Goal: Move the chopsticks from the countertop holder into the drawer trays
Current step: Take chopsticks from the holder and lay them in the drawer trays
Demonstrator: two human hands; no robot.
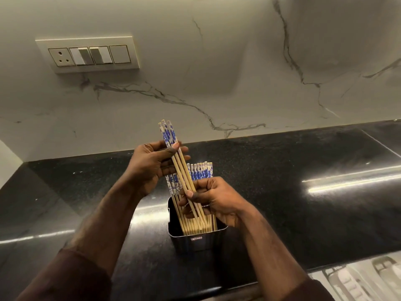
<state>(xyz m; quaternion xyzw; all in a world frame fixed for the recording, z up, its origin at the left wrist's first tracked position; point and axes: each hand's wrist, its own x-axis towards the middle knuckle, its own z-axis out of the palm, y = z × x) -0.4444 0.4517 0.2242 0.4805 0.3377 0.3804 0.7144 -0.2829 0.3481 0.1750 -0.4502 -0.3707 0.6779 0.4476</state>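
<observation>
Both hands pinch one tilted bunch of chopsticks (180, 168) over the holder (196, 238): left hand (152, 166) high up (near the blue-patterned ends), right hand (213, 199) lower. The rest (200, 171) stand in the holder, on the black worktop (282, 181).

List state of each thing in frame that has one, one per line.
left hand: closed on three lifted chopsticks, near their patterned tops
right hand: pinching the same three lower down
holder: upright on the countertop, still holding many chopsticks
switches: two rockers, position unclear
socket: nothing plugged in
drawer trays: partly visible, contents unclear
</observation>
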